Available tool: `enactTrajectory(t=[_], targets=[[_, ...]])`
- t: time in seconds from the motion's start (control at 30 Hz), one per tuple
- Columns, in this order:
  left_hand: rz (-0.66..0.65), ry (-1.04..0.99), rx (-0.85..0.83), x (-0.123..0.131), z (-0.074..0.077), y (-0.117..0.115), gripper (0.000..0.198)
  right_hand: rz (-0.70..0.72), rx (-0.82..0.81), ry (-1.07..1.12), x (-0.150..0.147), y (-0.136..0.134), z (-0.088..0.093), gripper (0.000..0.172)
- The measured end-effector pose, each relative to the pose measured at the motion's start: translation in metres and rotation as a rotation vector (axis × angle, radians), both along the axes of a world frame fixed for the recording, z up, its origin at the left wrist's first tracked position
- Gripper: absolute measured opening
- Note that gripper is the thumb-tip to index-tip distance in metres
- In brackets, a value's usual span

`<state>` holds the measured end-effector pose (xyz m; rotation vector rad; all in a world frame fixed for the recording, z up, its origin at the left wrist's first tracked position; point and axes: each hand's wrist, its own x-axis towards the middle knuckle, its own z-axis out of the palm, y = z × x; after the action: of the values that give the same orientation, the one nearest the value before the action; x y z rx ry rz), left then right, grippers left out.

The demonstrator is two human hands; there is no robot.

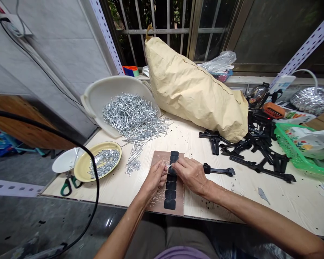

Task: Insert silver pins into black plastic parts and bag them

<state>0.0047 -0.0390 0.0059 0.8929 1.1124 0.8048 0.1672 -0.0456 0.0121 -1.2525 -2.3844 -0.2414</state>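
Note:
Both hands meet over a brown board (179,201) that carries a column of black pads (170,194). My left hand (157,177) is closed, thumb and fingers pinched near a small shiny metal piece (167,166). My right hand (190,173) is closed too, its fingertips at the other end of that piece. The fingers hide most of it. Just right of my right hand lies a black plastic part (218,170). Left of the board are a pile of metal pins (132,117) spilling from a white basin (97,95), and small metal bits (133,166).
A yellow plate (82,169) of small metal pieces, a white plate (61,162) and green-handled scissors (66,187) are at the left. Behind stands a large paper sack (194,86). Black plastic parts (259,151) and a green basket (288,147) lie right. A black cable (97,180) hangs in front.

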Motion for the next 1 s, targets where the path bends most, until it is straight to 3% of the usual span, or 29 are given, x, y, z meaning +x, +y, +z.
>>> enactTrajectory(t=[0.1, 0.2, 0.27, 0.37, 0.47, 0.53, 0.73, 1.0], targets=[[0.003, 0.109, 0.082, 0.002, 0.001, -0.001, 0.040, 0.000, 0.034, -0.002, 0.000, 0.001, -0.001, 0.027], [0.049, 0.380, 0.379, 0.003, 0.002, -0.004, 0.035, -0.001, 0.028, 0.025, -0.001, 0.000, 0.000, 0.027], [0.097, 0.541, 0.560, 0.003, 0.002, -0.007, 0.032, -0.008, -0.021, 0.074, -0.001, -0.001, 0.000, 0.027], [0.105, 0.630, 0.621, 0.003, 0.002, -0.010, 0.031, 0.002, -0.165, 0.175, 0.000, -0.004, 0.002, 0.024], [0.084, 0.584, 0.577, 0.002, 0.000, -0.008, 0.035, 0.020, -0.232, 0.221, 0.002, -0.004, 0.000, 0.021], [0.055, 0.487, 0.478, 0.001, -0.001, -0.006, 0.038, 0.024, -0.148, 0.171, 0.004, -0.003, -0.003, 0.023], [-0.019, 0.122, -0.044, 0.000, -0.003, -0.004, 0.047, 0.129, 0.123, -0.085, 0.008, -0.001, -0.006, 0.024], [-0.016, -0.003, -0.131, 0.002, 0.001, -0.006, 0.049, 0.137, 0.222, -0.068, 0.009, -0.006, -0.005, 0.020]])
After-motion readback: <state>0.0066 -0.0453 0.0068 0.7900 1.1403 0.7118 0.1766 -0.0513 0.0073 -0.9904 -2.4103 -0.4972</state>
